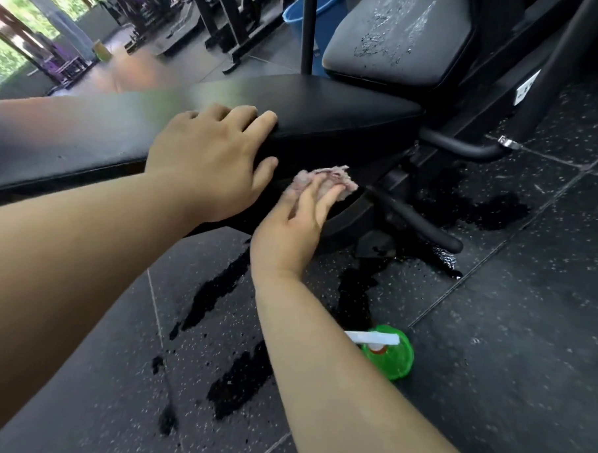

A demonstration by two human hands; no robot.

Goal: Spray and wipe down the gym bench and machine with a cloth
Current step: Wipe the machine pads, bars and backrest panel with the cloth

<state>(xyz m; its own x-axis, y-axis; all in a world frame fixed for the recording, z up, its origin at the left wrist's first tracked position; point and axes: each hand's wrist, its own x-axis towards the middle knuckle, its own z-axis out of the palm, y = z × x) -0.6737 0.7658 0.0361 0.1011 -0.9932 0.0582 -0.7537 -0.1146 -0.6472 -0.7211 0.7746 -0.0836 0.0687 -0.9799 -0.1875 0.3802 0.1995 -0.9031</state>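
at the near edge of the black bench pad (329, 118), the left hand (208, 154) lies over the corner: four fingers bent over the top surface, thumb against the side face, so it grips the pad edge. just below, the right hand (290, 232) presses a pinkish-grey cloth (330, 178) against the dark frame (349, 215) under the pad; its fingers are fairly straight and spread on the cloth, not curled round it. cloth is bunched, touching the underside where pad meets frame. green spray bottle (393, 357) with white nozzle stands on the floor (491, 337), beside the right forearm, apart from both hands. dark wet patches (216, 294) run across the speckled floor tiles under the bench and near the bottle. beyond the bench end, a grey seat pad (401, 42) carries scattered droplets. black upright pole (308, 31) stands beside it, with a blue bucket (293, 17) behind the pole. background machines are blurred.
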